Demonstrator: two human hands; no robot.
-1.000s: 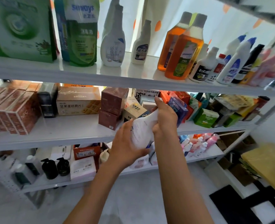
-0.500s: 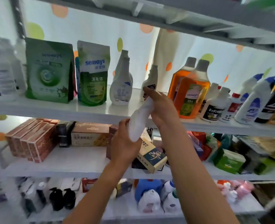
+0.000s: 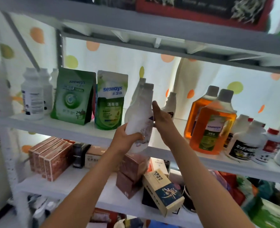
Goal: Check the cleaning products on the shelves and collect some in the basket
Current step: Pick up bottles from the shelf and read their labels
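The white plastic bottle with a grey cap (image 3: 140, 116) was held up at the front edge of the white metal shelf (image 3: 90, 134), its label blurred past reading. The left hand (image 3: 127, 140) curled round its lower body; the right hand (image 3: 160, 117) lay flat against its side, fingers straight and together. Behind it another white bottle was mostly hidden. Beside it, the green pouch (image 3: 110, 102) read "seaways" — the amber bottles' (image 3: 213, 125) labels were unclear.

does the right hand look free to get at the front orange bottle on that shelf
Probably yes. The right hand lies open against the white bottle, which the left hand grips. The front orange bottle stands at the shelf edge to its right, nothing between.
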